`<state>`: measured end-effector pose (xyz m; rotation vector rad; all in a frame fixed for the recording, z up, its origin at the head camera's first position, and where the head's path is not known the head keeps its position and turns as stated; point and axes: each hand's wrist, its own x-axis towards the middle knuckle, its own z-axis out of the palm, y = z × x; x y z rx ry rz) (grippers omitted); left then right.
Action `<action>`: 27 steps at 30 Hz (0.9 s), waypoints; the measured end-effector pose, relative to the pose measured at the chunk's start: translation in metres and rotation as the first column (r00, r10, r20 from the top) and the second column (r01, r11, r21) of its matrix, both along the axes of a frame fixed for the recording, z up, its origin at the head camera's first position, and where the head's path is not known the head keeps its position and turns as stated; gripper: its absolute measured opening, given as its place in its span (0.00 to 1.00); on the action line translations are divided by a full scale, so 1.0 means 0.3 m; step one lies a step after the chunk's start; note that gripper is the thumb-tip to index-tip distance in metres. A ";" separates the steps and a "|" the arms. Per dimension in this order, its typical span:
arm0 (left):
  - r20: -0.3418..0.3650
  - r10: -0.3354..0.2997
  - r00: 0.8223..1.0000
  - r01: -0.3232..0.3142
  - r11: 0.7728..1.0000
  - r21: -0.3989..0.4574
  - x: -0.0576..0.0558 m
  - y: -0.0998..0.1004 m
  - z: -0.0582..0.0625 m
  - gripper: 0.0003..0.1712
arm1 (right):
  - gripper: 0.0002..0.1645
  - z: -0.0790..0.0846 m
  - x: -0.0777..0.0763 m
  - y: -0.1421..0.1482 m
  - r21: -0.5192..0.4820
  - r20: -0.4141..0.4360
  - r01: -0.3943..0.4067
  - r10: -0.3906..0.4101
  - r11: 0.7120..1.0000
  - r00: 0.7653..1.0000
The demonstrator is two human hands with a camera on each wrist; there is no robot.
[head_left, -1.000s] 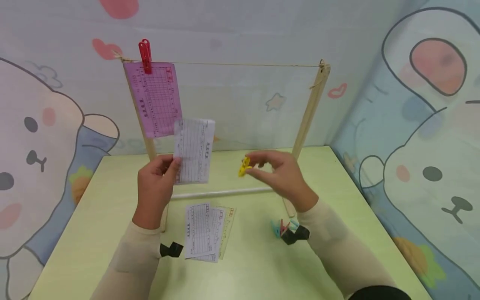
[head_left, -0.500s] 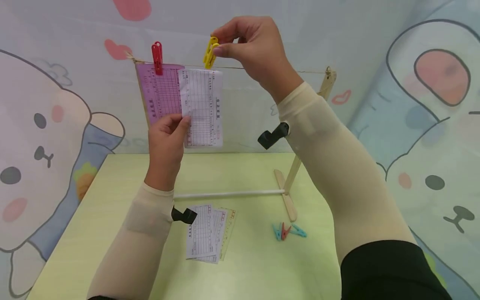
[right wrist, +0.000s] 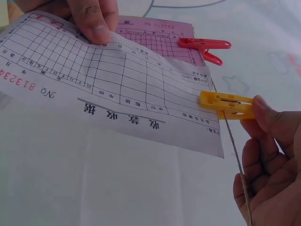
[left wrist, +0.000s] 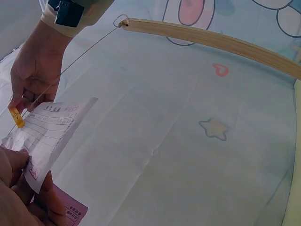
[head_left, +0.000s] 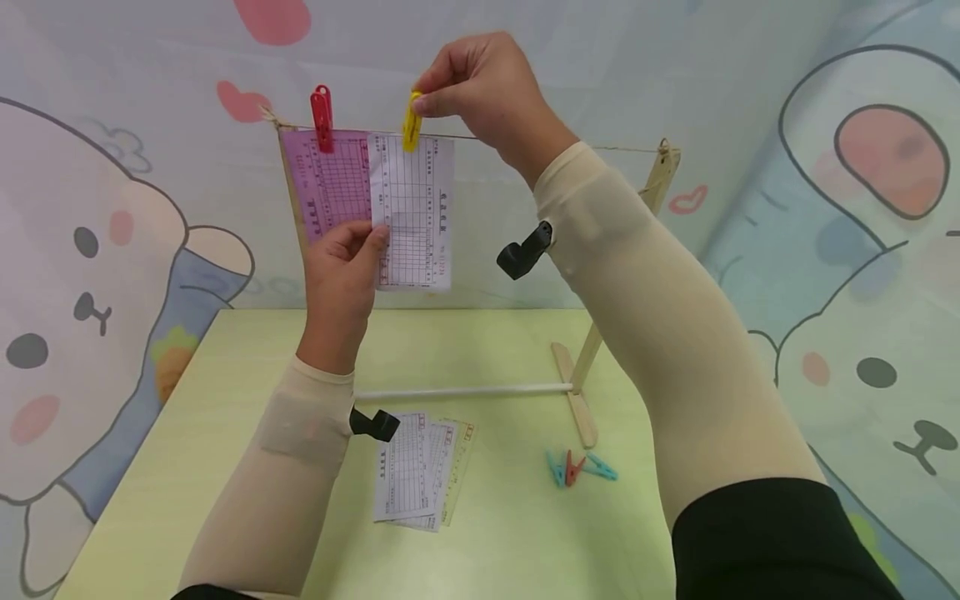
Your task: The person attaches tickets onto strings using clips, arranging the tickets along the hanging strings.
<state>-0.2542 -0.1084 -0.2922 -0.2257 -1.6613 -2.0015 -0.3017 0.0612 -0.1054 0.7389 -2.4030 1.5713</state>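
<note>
A white printed receipt slip [head_left: 416,217] hangs upright against the string [right wrist: 231,136], its top edge at the line. My left hand [head_left: 339,262] pinches its left edge between thumb and fingers. At the top edge, my right hand [head_left: 480,96] pinches the handles of a yellow clothespin [head_left: 412,123]. In the right wrist view the clothespin's tip lies over the slip's edge and across the string. Left of the slip, a pink receipt slip [head_left: 333,175] hangs under a red clothespin [head_left: 322,117]; the white slip and my left hand cover part of it.
Wooden posts hold the string; the right post [head_left: 660,179] stands on a wooden foot [head_left: 574,396], with a white rod [head_left: 465,390] low between the posts. Several loose slips [head_left: 408,475] lie overlapped on the table [head_left: 510,558]. Blue clothespins [head_left: 600,467] and a red clothespin [head_left: 573,468] lie to the right.
Both hands rose from over the table to the string, bringing the white slip and yellow clothespin. Over the last half second the clothespin came down onto the slip's top edge.
</note>
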 end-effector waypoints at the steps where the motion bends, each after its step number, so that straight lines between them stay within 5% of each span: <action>1: 0.005 0.003 1.000 -0.003 1.000 0.000 -0.002 0.000 -0.001 0.14 | 0.04 -0.002 -0.003 0.000 0.010 0.009 0.003 -0.004 1.000 1.000; 10: 0.011 0.022 1.000 -0.022 1.000 -0.006 -0.012 -0.005 -0.006 0.14 | 0.16 0.002 -0.020 0.001 0.160 0.074 -0.017 0.005 0.987 0.997; 19: -0.004 -0.011 1.000 0.011 1.000 -0.010 -0.023 0.015 -0.017 0.14 | 0.29 -0.007 -0.013 0.046 0.310 0.001 0.027 -0.029 0.951 1.000; 24: -0.004 0.052 0.999 -0.052 0.994 -0.100 -0.016 0.020 -0.025 0.16 | 0.34 -0.039 0.024 0.087 0.367 -0.189 0.148 -0.082 0.918 0.979; 27: -0.022 0.162 0.987 -0.163 0.966 -0.202 0.007 0.007 -0.039 0.17 | 0.32 -0.091 0.071 0.122 0.326 -0.414 0.216 -0.067 0.920 0.908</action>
